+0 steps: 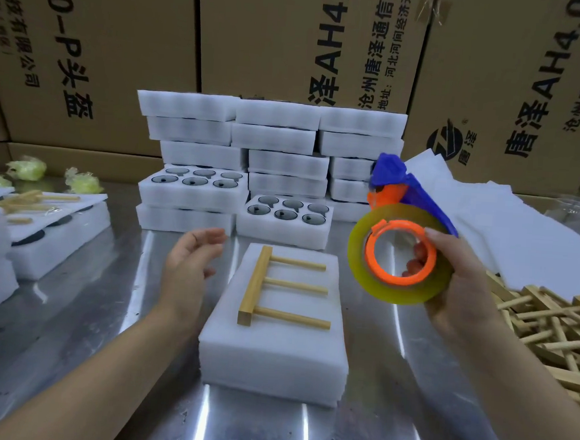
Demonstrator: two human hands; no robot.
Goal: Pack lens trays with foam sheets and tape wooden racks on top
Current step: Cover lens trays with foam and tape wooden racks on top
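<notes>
Steel bench (67, 341): my right hand (459, 283) grips the yellow tape roll on its orange-blue dispenser (358, 248), my left hand (189, 264) is open beside the soft white foam-covered tray (272, 356), whose light three-peg wooden rack (254, 286) probably slides, so I'd pin its bar.

packing warehouse | printed cartons (294, 38) stacked behind | steel bench (104, 310) | foam trays (273, 139) piled

Sideways black print on the cardboard cartons (278, 30) reads "唐泽AH4.", "0-P头盔", "沧州唐泽通信" and "有限公司".
</notes>
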